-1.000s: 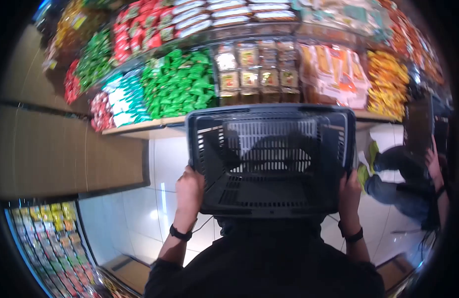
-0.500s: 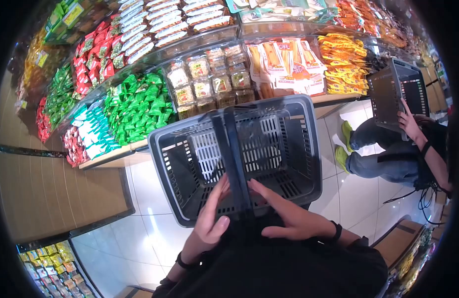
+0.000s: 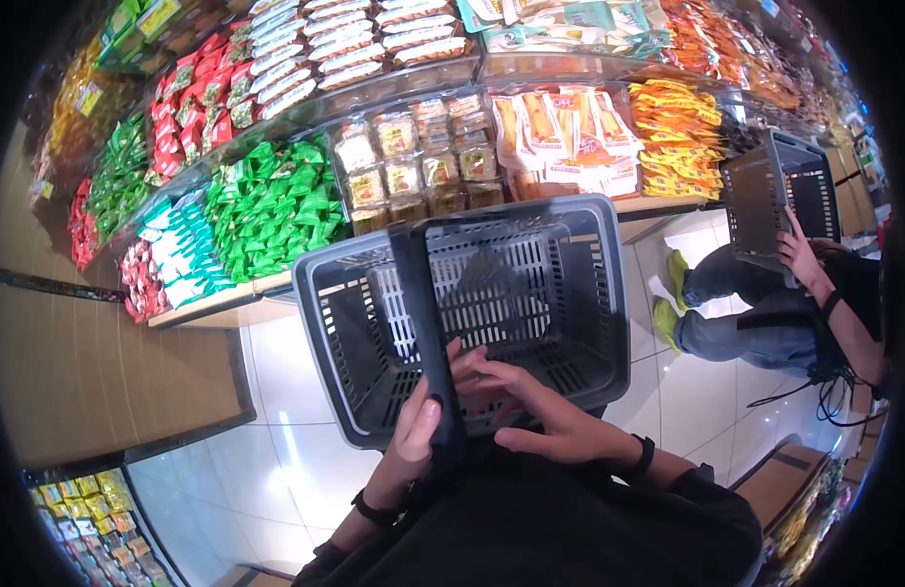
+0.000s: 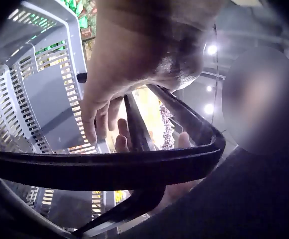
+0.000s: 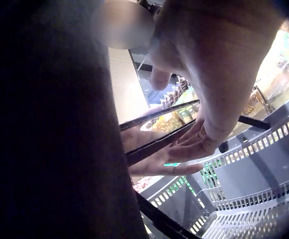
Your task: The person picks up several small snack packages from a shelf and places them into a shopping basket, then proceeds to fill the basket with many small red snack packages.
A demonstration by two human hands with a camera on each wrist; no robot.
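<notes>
A dark grey shopping basket (image 3: 609, 293) with slotted walls sits in front of the person's body, nothing visible inside. Its black handles (image 3: 420, 303) stand raised across the middle, leaning left in the head view. The left hand (image 3: 410, 430) is at the handles' left side, thumb near them, fingers extended and partly hidden behind. On their other side the right hand (image 3: 550, 416) reaches over the basket, fingers loosely extended toward the handles. In the left wrist view, the left hand (image 4: 134, 55) is beside the handle (image 4: 104, 169); contact is unclear. The right hand (image 5: 214, 64) holds nothing in the right wrist view.
A sloped shelf of packaged snacks, including green packets (image 3: 276, 210) and yellow packets (image 3: 676, 137), runs beyond the basket. At right another person holds a second basket (image 3: 751, 210). A brown panel (image 3: 120, 362) stands at left, over pale floor tiles (image 3: 286, 391).
Both hands have let go of the basket's side rims and come together around the raised handles. Since half a second ago the handles have shifted left and the right hand has moved closer to them.
</notes>
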